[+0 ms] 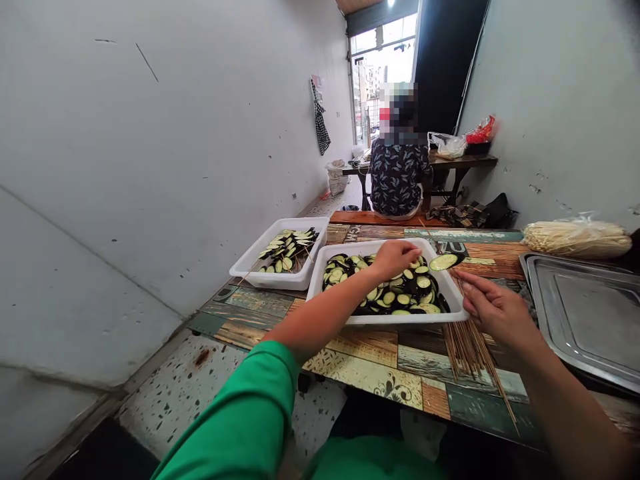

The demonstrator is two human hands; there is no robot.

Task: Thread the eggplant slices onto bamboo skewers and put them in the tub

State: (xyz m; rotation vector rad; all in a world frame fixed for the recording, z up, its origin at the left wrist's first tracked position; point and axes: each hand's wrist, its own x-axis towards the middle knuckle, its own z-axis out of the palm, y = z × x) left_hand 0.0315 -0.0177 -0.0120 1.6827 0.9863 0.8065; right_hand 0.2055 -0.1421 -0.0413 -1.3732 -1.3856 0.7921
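My right hand [495, 308] pinches a thin wooden skewer to the right of the near white tub [320, 277]. An oval eggplant slice [444, 262], pale with dark skin at its edge, is on that skewer above the tub's right rim. Over the tub's far side, my left hand [395, 260] has its fingers drawn together; what they hold, if anything, is hidden. Beneath it, many eggplant slices [390, 298] fill the tub. A bundle of wooden skewers [467, 350] lies on the table, partly under the tub's right end.
A second white tub [240, 272] at the left contains skewered eggplant slices [287, 250]. Metal trays [590, 307] lie at the right, with a bagged pale bundle [575, 237] behind. Another person [400, 173] sits on a bench ahead, back turned. A wall [125, 167] runs along the left.
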